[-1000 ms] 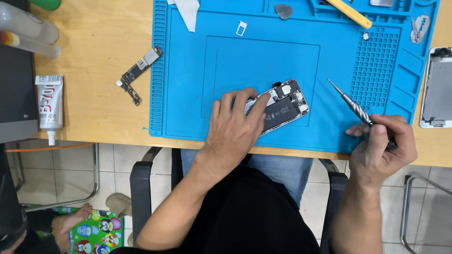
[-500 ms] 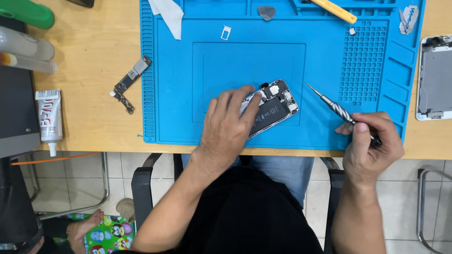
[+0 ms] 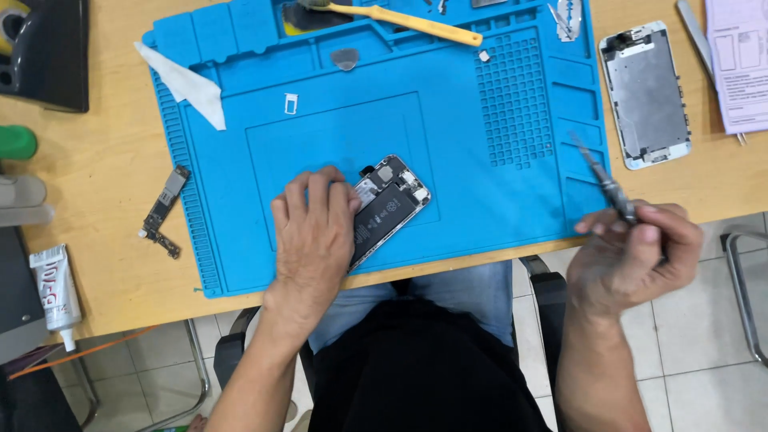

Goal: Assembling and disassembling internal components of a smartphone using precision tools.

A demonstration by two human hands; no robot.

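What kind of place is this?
Probably a phone repair bench: a blue work mat on a wooden table, an opened phone under the left hand, and a loose circuit board beside it.

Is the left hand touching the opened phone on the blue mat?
Touching. The head view shows the left hand lying flat on the opened phone, fingers covering its left side, with no gap between them.

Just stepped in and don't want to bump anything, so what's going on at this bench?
A person is seated at a wooden table working on an opened phone that lies on a blue repair mat. The left hand rests on the phone and pins it down. The right hand holds a slim screwdriver off the mat's right edge, tip pointing up and away. A detached screen panel and a small circuit board lie apart.
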